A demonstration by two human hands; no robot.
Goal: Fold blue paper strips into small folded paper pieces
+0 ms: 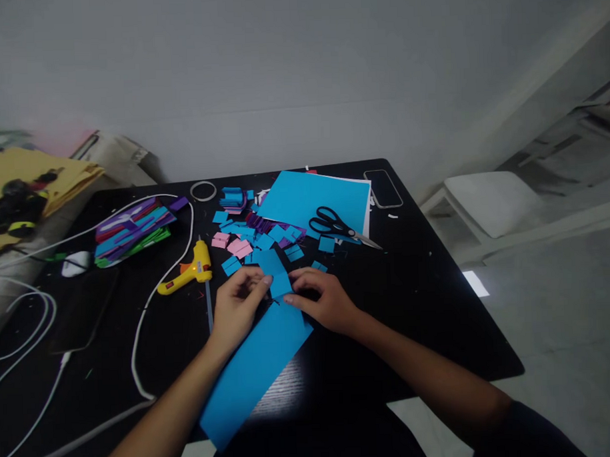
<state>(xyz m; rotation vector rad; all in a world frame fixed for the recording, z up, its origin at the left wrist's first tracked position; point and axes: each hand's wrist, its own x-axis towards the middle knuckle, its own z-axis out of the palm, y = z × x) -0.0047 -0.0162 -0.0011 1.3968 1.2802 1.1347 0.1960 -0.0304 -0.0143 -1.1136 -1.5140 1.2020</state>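
Between my two hands is a small blue paper piece, held by its left and right edges. My left hand pinches it between thumb and fingers. On the other side, my right hand grips it with thumb below and fingers curled above. Under both hands a long blue paper strip slants toward the front edge of the table. Just beyond my fingers lie several small folded blue papers and pink folded papers. Black-handled scissors rest on a large blue sheet.
A yellow glue gun lies left of my hands beside a white cable. Farther left are a stack of coloured papers, a white mouse and a dark device. A phone lies at the back right; a white stool stands beyond.
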